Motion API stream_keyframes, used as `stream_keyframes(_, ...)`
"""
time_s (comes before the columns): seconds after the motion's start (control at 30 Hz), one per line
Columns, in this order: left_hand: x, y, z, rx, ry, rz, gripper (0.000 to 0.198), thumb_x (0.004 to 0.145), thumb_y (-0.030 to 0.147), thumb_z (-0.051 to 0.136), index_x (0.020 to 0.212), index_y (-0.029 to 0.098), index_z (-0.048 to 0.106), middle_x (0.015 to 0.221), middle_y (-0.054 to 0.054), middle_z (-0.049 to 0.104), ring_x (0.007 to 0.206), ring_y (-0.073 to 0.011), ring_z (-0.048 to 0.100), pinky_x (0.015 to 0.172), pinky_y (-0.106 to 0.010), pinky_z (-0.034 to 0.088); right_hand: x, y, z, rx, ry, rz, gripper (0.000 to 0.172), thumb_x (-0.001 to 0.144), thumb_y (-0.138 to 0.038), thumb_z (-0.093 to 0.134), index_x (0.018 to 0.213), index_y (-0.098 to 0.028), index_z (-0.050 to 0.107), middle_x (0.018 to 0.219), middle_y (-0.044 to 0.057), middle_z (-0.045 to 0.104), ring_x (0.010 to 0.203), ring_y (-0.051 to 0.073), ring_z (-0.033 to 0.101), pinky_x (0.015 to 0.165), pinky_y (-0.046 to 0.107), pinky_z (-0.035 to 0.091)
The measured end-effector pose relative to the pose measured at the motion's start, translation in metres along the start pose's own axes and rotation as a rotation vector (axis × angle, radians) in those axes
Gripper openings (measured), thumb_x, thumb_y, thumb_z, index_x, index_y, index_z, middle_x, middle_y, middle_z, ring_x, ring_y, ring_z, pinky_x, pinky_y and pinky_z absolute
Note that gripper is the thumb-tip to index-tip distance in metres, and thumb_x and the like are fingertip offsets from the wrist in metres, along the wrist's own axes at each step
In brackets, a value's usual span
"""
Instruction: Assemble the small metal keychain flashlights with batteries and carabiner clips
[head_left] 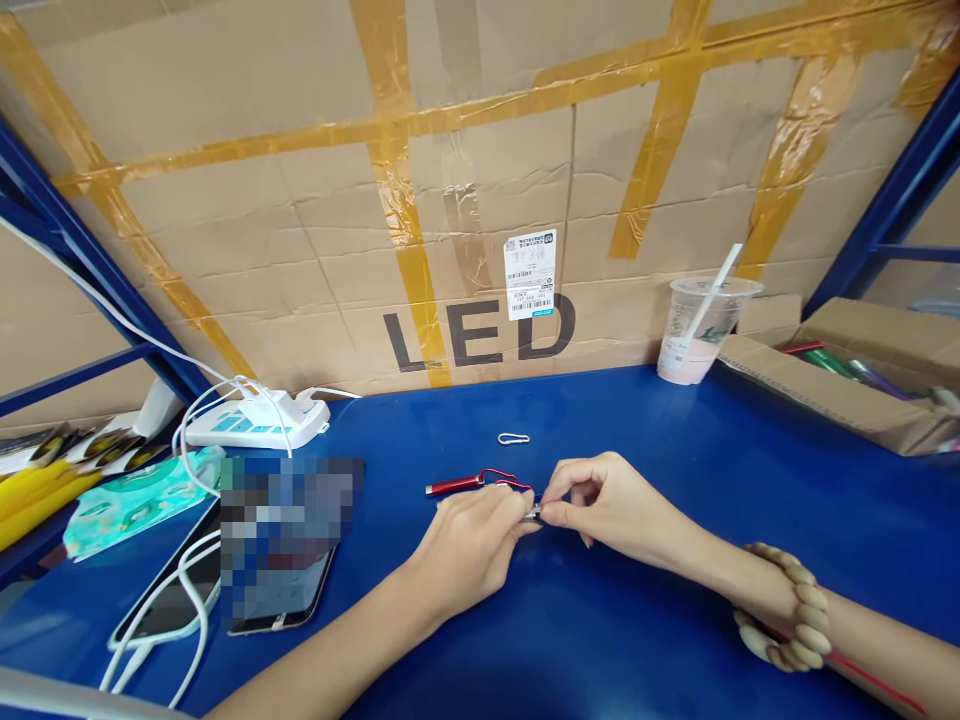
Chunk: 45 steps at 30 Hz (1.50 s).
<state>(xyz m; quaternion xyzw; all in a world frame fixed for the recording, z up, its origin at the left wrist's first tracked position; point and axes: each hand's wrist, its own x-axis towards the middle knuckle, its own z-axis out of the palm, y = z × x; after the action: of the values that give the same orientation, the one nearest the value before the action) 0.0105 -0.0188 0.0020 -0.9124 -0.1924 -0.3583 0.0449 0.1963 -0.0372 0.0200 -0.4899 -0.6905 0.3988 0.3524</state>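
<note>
Above the blue tabletop, my left hand (484,535) is closed, its thumb and fingers pinching a small silvery piece (533,512) that is mostly hidden. My right hand (600,492) pinches the same piece from the other side with thumb and forefinger, so the fingertips of both hands nearly meet. Just beyond my left fingers lies a slim red metal tube (453,486), with a thin red cord (496,474) looping from its end toward my hands. Farther back on the table is a silver carabiner (514,438), touched by neither hand.
Two phones (289,590) and white cables lie at left, near a green tissue pack (142,500) and a white power strip (259,422). A plastic drink cup (694,335) with a straw and an open cardboard box (847,385) stand at right. A large taped carton (480,200) fills the back.
</note>
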Motion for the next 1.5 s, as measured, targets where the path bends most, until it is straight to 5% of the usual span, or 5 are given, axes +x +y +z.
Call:
stream_keyframes(0.2, 0.0, -0.005, 0.001, 0.004, -0.03, 0.013, 0.019, 0.094, 0.022, 0.035, 0.088, 0.016, 0.052, 0.065, -0.002, 0.059, 0.056, -0.012, 0.057, 0.052, -0.021, 0.045, 0.003, 0.004, -0.002, 0.112, -0.086, 0.064, 0.034, 0.063, -0.048, 0.069, 0.065, -0.015, 0.065, 0.048, -0.004, 0.054, 0.038, 0.007, 0.046, 0.039, 0.019, 0.037)
stream_keyframes(0.57, 0.002, -0.007, 0.001, -0.108, -0.105, -0.292, 0.015, 0.091, 0.031, 0.042, 0.095, 0.021, 0.053, 0.083, 0.0, 0.068, 0.071, -0.0125, 0.064, 0.063, -0.022, 0.048, 0.006, 0.003, -0.007, -0.051, 0.067, -0.108, 0.03, 0.075, -0.046, 0.062, 0.074, -0.016, 0.063, 0.045, -0.005, 0.051, 0.041, 0.009, 0.05, 0.043, 0.02, 0.039)
stream_keyframes(0.87, 0.009, -0.013, -0.002, -0.424, 0.336, -0.754, 0.01, 0.093, 0.031, 0.032, 0.096, 0.022, 0.03, 0.063, 0.006, 0.048, 0.054, -0.0088, 0.047, 0.057, -0.021, 0.039, 0.01, 0.007, -0.023, -0.559, 0.364, -0.239, 0.022, 0.084, -0.039, 0.049, 0.077, -0.02, 0.057, 0.083, -0.001, 0.061, 0.052, 0.008, 0.054, 0.052, 0.023, 0.038)
stream_keyframes(1.23, 0.005, -0.007, 0.007, -0.232, -0.029, -0.663, 0.012, 0.091, 0.034, 0.034, 0.094, 0.022, 0.036, 0.059, 0.007, 0.048, 0.054, -0.012, 0.052, 0.058, -0.023, 0.038, 0.01, 0.011, -0.022, -0.79, 0.18, -0.118, 0.018, 0.082, -0.032, 0.047, 0.074, -0.02, 0.057, 0.087, -0.001, 0.059, 0.053, 0.008, 0.054, 0.052, 0.022, 0.036)
stream_keyframes(1.5, 0.006, -0.004, 0.002, -0.091, -0.013, -0.487, 0.011, 0.091, 0.029, 0.035, 0.094, 0.02, 0.038, 0.054, 0.007, 0.046, 0.052, -0.0131, 0.054, 0.055, -0.022, 0.038, 0.015, 0.018, -0.027, -0.925, 0.096, -0.045, 0.028, 0.085, -0.039, 0.044, 0.07, -0.02, 0.059, 0.085, 0.002, 0.061, 0.07, 0.016, 0.06, 0.052, 0.023, 0.032)
